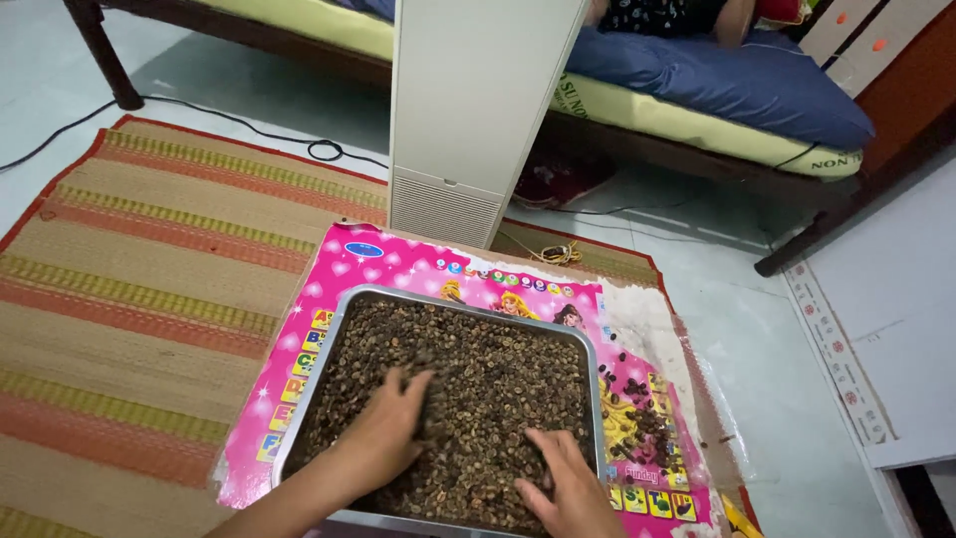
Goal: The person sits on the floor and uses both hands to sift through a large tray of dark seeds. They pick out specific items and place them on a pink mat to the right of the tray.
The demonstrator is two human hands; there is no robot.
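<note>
Left hand [383, 433] and right hand [563, 488] loosely spread, pressed into dark beans [478, 389] inside metal tray [344, 314]. Fingertips part-buried; grasp indeterminate. Tray's near rim cut off.

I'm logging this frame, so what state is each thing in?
Metal tray: flat on the pink mat, full.
Dried brown bits: heaped in the tray.
Left hand: fingers dug into the bits.
Right hand: flat on the bits.
Pink mat: spread on the woven mat.
Spilled bits: scattered right of the tray.

pink poster [329, 261], striped tan-red mat [149, 259], blue cushion [737, 80]
</note>
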